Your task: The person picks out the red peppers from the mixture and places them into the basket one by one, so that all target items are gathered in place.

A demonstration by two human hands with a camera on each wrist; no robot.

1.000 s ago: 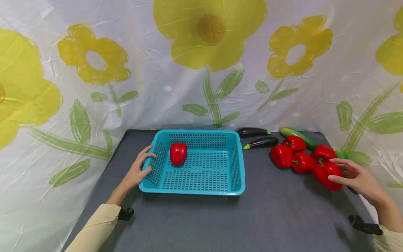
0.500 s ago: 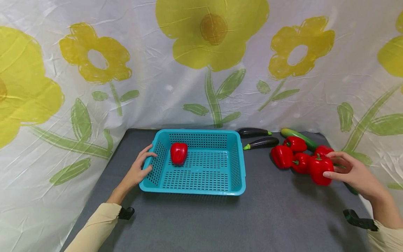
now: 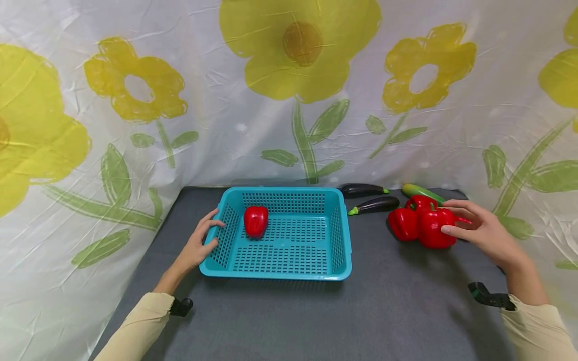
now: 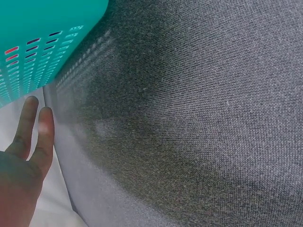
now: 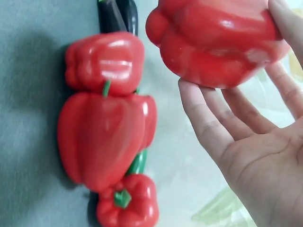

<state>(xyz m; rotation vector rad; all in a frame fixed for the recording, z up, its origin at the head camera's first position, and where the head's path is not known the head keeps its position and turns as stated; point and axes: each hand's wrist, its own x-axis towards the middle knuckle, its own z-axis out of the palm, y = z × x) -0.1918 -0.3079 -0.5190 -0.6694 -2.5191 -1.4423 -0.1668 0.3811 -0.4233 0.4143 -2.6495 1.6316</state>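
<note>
In the head view my right hand (image 3: 485, 233) grips a red bell pepper (image 3: 434, 228) between thumb and fingers. The right wrist view shows this pepper raised over the table, its lobed end turned left. Behind and beside it lie more red bell peppers (image 3: 403, 224), partly hidden by the held one and my hand. At the far left, my left hand (image 3: 196, 243) rests at the side of a turquoise plastic basket (image 3: 275, 275), fingertips at its rim. Two straight fingers show beside the perforated wall in the left wrist view. One red bell pepper (image 3: 256, 222) lies inside the basket, toward its left end.
Two eggplants (image 3: 375, 204) lie between the basket and the peppers, near the back edge. A green cucumber-like vegetable (image 3: 422, 191) lies behind the peppers. A flower-printed white cloth (image 3: 217, 125) hangs around the dark grey table (image 3: 316, 321).
My right hand has lifted the pepper from the right side of the pile and carried it left, in front of the other peppers. My left hand and the basket have stayed in place.
</note>
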